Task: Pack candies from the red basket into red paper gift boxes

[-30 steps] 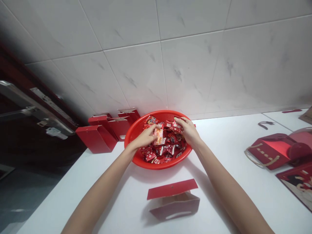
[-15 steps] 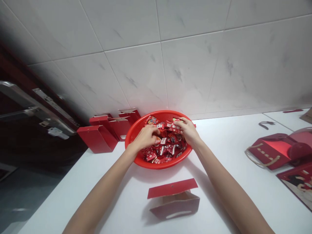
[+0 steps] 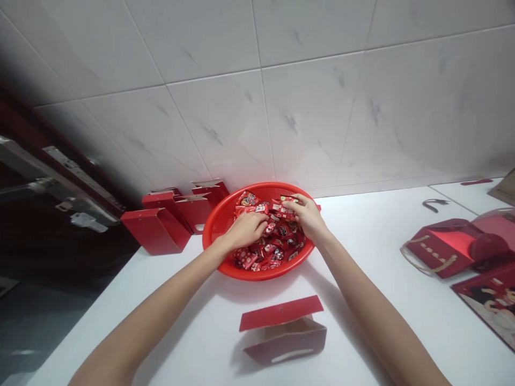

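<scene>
Red wrapped sweets (image 3: 281,230) fill a red plastic basket (image 3: 257,276) on a white table (image 3: 193,332). The left hand (image 3: 247,229) reaches among them, fingers curled, its grip unclear; the right hand (image 3: 309,215) pinches a packet (image 3: 286,209). An open red box (image 3: 284,332) sits nearer the viewer. Red boxes (image 3: 156,230) stand left, a corded box (image 3: 440,249) right. Behind rises a marbled tile wall (image 3: 306,107); a dark door (image 3: 24,214) stands left.
</scene>
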Action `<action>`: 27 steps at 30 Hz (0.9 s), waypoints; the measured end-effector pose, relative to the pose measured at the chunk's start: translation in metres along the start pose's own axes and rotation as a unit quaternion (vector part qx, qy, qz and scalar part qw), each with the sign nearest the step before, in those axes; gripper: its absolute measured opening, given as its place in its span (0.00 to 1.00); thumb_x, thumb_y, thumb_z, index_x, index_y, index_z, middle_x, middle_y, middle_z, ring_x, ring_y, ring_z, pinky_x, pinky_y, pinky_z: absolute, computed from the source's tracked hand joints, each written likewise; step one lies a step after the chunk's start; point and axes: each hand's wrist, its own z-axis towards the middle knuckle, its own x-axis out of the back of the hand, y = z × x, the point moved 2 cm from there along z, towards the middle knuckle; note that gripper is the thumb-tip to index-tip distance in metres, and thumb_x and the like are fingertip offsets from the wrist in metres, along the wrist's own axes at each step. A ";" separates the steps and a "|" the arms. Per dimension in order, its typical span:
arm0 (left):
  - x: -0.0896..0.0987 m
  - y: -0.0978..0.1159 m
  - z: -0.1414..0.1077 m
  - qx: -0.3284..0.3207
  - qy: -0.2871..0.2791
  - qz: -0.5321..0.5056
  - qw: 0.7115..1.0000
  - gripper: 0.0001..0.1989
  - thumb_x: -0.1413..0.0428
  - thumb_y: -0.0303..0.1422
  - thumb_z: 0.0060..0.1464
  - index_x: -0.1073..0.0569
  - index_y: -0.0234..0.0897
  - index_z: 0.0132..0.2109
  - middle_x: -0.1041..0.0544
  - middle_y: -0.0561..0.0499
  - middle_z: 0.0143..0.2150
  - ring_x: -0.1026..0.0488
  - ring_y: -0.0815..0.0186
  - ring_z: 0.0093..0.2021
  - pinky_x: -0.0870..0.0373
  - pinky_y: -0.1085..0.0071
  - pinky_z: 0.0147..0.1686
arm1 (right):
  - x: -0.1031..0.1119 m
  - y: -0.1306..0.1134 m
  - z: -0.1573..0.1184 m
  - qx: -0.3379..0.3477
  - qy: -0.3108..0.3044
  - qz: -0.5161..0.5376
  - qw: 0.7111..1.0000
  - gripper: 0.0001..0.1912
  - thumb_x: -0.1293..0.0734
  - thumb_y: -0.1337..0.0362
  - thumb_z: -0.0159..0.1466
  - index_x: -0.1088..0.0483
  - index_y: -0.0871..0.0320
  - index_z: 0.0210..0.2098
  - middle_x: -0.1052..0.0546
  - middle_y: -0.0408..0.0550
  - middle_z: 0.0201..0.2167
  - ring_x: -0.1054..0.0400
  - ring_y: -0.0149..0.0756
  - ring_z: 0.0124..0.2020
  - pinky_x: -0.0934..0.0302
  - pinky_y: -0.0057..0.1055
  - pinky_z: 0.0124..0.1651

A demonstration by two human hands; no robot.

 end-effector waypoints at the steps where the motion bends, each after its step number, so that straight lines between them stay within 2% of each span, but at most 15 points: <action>1: 0.002 -0.001 -0.001 0.019 0.014 0.002 1.000 0.14 0.54 0.29 0.65 0.24 0.36 0.38 0.18 0.44 0.41 0.22 0.57 0.41 0.32 0.65 0.40 | 0.000 0.000 0.000 0.000 0.001 -0.002 1.000 0.13 0.24 0.61 0.45 0.25 0.56 0.30 0.21 0.43 0.30 0.28 0.34 0.31 0.35 0.30 0.35; 5: 0.008 -0.002 -0.003 0.088 0.056 0.018 0.994 0.14 0.55 0.30 0.64 0.24 0.37 0.37 0.18 0.44 0.41 0.21 0.55 0.42 0.32 0.65 0.40 | 0.001 0.000 0.000 0.006 -0.005 -0.009 1.000 0.15 0.23 0.59 0.45 0.24 0.55 0.31 0.19 0.44 0.32 0.26 0.37 0.34 0.33 0.32 0.37; 9: 0.011 -0.004 -0.002 0.155 0.062 0.042 0.985 0.15 0.54 0.29 0.63 0.22 0.37 0.41 0.17 0.42 0.45 0.21 0.51 0.48 0.30 0.62 0.44 | 0.001 0.001 0.000 0.024 -0.030 -0.003 0.999 0.16 0.22 0.57 0.46 0.22 0.55 0.33 0.18 0.48 0.37 0.24 0.42 0.40 0.31 0.38 0.45; 12: 0.013 -0.008 -0.002 0.201 0.074 0.053 0.975 0.15 0.55 0.29 0.64 0.23 0.37 0.43 0.18 0.41 0.47 0.22 0.49 0.50 0.30 0.60 0.46 | 0.001 0.002 0.000 0.024 -0.027 -0.002 0.999 0.16 0.22 0.56 0.46 0.22 0.56 0.33 0.17 0.48 0.37 0.24 0.43 0.40 0.31 0.39 0.46; 17: 0.015 -0.015 -0.005 0.234 0.171 0.035 0.956 0.13 0.48 0.29 0.60 0.27 0.35 0.50 0.20 0.41 0.49 0.24 0.51 0.50 0.30 0.62 0.46 | 0.002 0.003 0.001 0.027 -0.029 -0.012 0.999 0.17 0.22 0.55 0.47 0.22 0.56 0.34 0.17 0.49 0.38 0.24 0.44 0.41 0.31 0.39 0.46; 19: 0.013 -0.014 -0.006 0.196 0.176 -0.004 0.965 0.09 0.47 0.28 0.58 0.26 0.35 0.45 0.19 0.44 0.43 0.23 0.55 0.44 0.30 0.65 0.42 | 0.001 0.003 0.001 0.034 -0.030 -0.013 0.999 0.17 0.22 0.55 0.47 0.22 0.56 0.34 0.17 0.49 0.37 0.24 0.43 0.41 0.31 0.39 0.47; 20: 0.011 -0.012 -0.006 0.155 0.154 -0.034 0.975 0.06 0.47 0.28 0.58 0.26 0.36 0.41 0.19 0.46 0.39 0.23 0.58 0.40 0.30 0.67 0.40 | 0.001 0.003 0.001 0.037 -0.030 -0.011 0.999 0.16 0.23 0.55 0.47 0.22 0.56 0.33 0.17 0.49 0.37 0.24 0.43 0.41 0.31 0.38 0.47; 22: 0.006 -0.004 -0.007 0.036 0.061 -0.102 0.992 0.05 0.47 0.30 0.58 0.25 0.37 0.37 0.20 0.50 0.33 0.24 0.62 0.35 0.31 0.70 0.37 | 0.001 0.003 0.001 0.041 -0.031 -0.006 0.999 0.16 0.23 0.56 0.47 0.22 0.56 0.33 0.17 0.49 0.37 0.24 0.43 0.41 0.31 0.38 0.47; 24: 0.000 0.007 -0.010 -0.087 -0.053 -0.137 0.985 0.08 0.43 0.34 0.58 0.23 0.38 0.42 0.20 0.50 0.37 0.23 0.62 0.37 0.31 0.71 0.40 | 0.001 0.003 0.001 0.039 -0.034 -0.001 0.999 0.16 0.23 0.56 0.48 0.22 0.57 0.33 0.17 0.49 0.37 0.24 0.42 0.41 0.31 0.37 0.47; 25: -0.003 0.012 -0.012 -0.128 -0.100 -0.133 0.978 0.13 0.41 0.36 0.57 0.22 0.39 0.48 0.21 0.49 0.42 0.23 0.61 0.40 0.31 0.71 0.41 | 0.001 0.003 0.001 0.037 -0.035 -0.001 0.999 0.15 0.23 0.56 0.48 0.22 0.56 0.33 0.17 0.49 0.37 0.24 0.42 0.41 0.31 0.37 0.46; 27: -0.009 0.020 -0.015 -0.165 -0.159 -0.088 0.969 0.23 0.39 0.38 0.55 0.25 0.44 0.58 0.24 0.46 0.49 0.24 0.58 0.45 0.30 0.70 0.42 | 0.001 0.003 0.000 0.036 -0.034 -0.007 0.999 0.15 0.23 0.56 0.48 0.22 0.56 0.33 0.17 0.49 0.37 0.24 0.42 0.40 0.31 0.37 0.46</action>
